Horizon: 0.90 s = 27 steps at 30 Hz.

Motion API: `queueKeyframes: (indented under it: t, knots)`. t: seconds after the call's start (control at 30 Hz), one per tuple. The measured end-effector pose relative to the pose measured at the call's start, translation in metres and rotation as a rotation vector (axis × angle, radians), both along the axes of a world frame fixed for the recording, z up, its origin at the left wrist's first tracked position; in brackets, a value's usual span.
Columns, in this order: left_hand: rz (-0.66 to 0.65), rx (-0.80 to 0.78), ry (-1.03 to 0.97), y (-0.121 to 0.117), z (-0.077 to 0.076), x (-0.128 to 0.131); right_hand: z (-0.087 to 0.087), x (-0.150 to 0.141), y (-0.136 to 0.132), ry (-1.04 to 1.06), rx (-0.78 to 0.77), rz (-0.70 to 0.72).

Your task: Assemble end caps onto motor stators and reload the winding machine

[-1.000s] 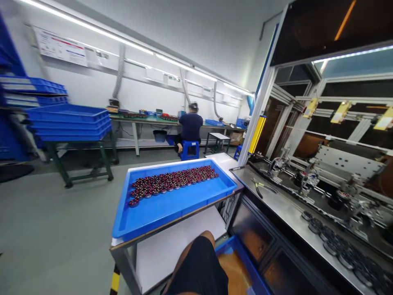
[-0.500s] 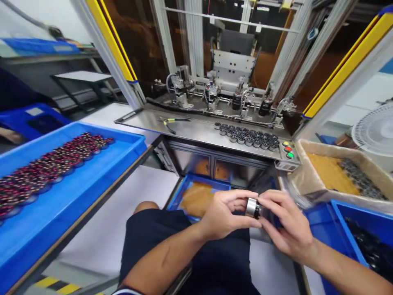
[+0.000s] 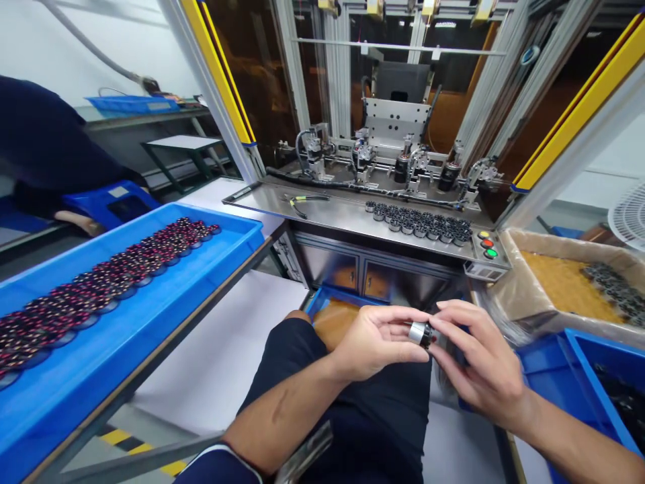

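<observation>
A short silver metal cylinder with a black end (image 3: 418,332), looking like a small motor part, is held above my lap. My left hand (image 3: 365,344) grips its silver side between thumb and fingers. At the black end, the thumb and fingertips of my right hand (image 3: 478,359) pinch from the other side; a reddish spot shows there, too small to make out. Similar black-and-silver cylinders (image 3: 426,223) stand in rows on the steel bench (image 3: 342,214) beyond my hands.
Several dark round parts with red and copper spots fill a blue tray (image 3: 254,235) at left. Yellow-handled pliers (image 3: 305,199) lie on the bench before machine fixtures (image 3: 363,154). At right are a button box (image 3: 486,265), a lined carton (image 3: 534,289) and a blue bin (image 3: 549,363). A seated person (image 3: 45,134) is far left.
The view has swung left, so the surroundings sit farther right. The cylinder has tilted a little between my hands, and its black end shows more. Both hands keep hold of it.
</observation>
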<state>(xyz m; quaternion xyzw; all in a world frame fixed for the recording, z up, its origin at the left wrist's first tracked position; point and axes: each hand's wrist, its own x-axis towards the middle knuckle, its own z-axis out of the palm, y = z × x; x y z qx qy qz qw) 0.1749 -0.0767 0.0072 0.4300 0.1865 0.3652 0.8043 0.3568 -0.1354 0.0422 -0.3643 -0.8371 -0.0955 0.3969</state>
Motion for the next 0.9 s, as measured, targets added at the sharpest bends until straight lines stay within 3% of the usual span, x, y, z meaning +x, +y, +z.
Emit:
queueKeyframes:
  t: [0.27,0.53,0.67,0.9]
  knots:
    - [0.124,0.123,-0.021,-0.009,0.011,0.002,0.003,-0.003,-0.003,0.051,0.048,-0.014]
    - [0.053,0.099,0.005,0.003,0.011,0.008,0.003,0.006,0.000,0.060,0.078,-0.043]
    - [-0.009,0.012,-0.034,0.008,0.010,0.011,0.004,0.010,0.003,0.019,0.058,-0.032]
    - [-0.045,0.009,-0.077,0.018,0.002,0.015,-0.002,0.013,0.007,-0.028,-0.015,-0.046]
